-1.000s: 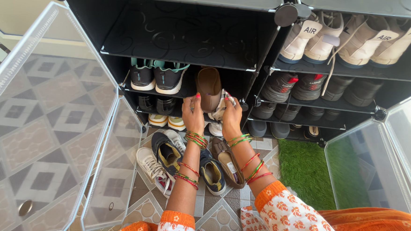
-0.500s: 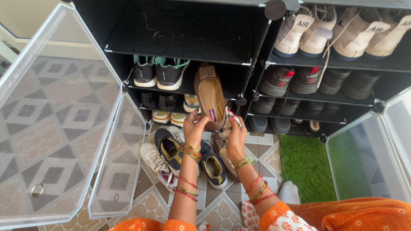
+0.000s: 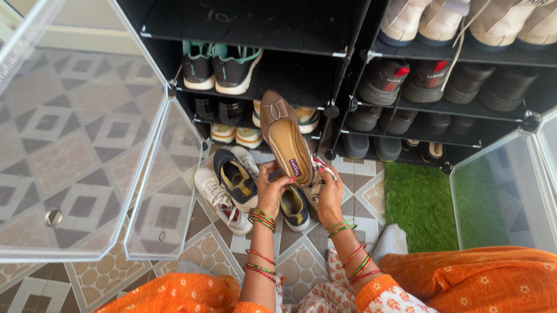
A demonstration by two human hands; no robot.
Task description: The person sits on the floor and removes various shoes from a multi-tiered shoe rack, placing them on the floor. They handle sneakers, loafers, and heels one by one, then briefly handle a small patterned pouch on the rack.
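While the left hand point(image 3: 272, 190) grips the heel of a tan flat shoe point(image 3: 284, 139), toe toward the black shoe rack point(image 3: 350, 64), the right hand point(image 3: 330, 195) closes on something I cannot identify. Loose sneakers point(image 3: 232, 187) lie before the rack; shelving the shoe seems underway, needing a free slot.

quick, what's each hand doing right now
Left hand: closed on the heel of the brown flat shoe.
Right hand: closed on something small and patterned; what it is cannot be told.
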